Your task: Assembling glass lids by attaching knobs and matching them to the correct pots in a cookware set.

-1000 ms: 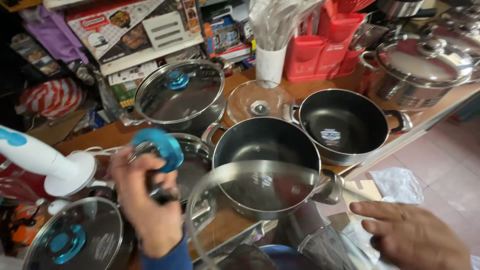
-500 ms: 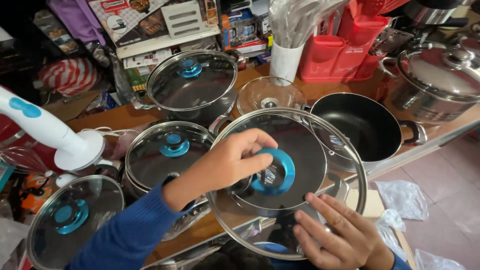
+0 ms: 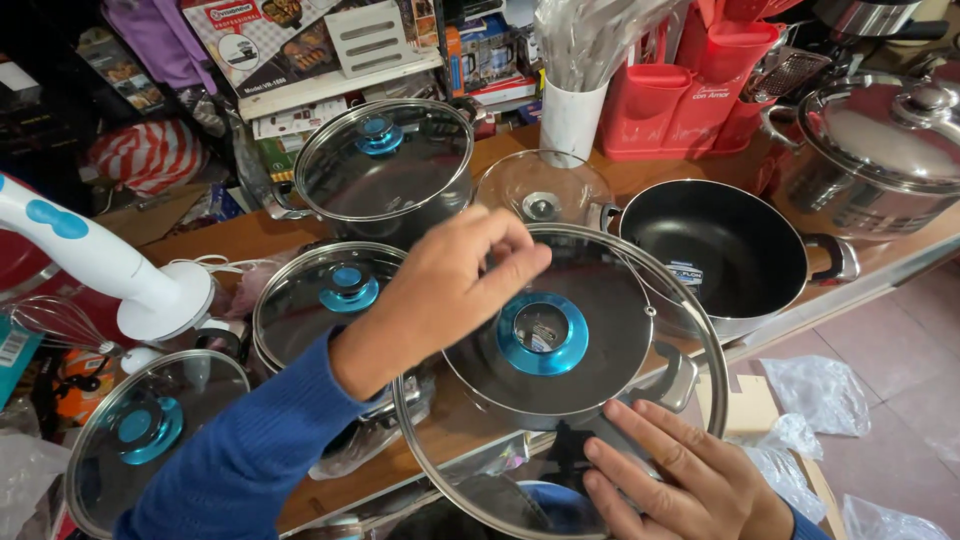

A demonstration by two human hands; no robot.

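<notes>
On a crowded wooden shelf (image 3: 250, 235), left hand (image 3: 450, 290) loosely open above glass lid (image 3: 560, 380), right hand (image 3: 690, 480) spread, seemingly steadying its rim

Cut off by the bottom edge: right hand (image 3: 690, 480) at the wrist, and the near rim of the big glass lid (image 3: 640, 400). Hidden under that lid: most of a dark pot (image 3: 672, 372). Cropped at the right edge: steel pot (image 3: 880, 150).
</notes>
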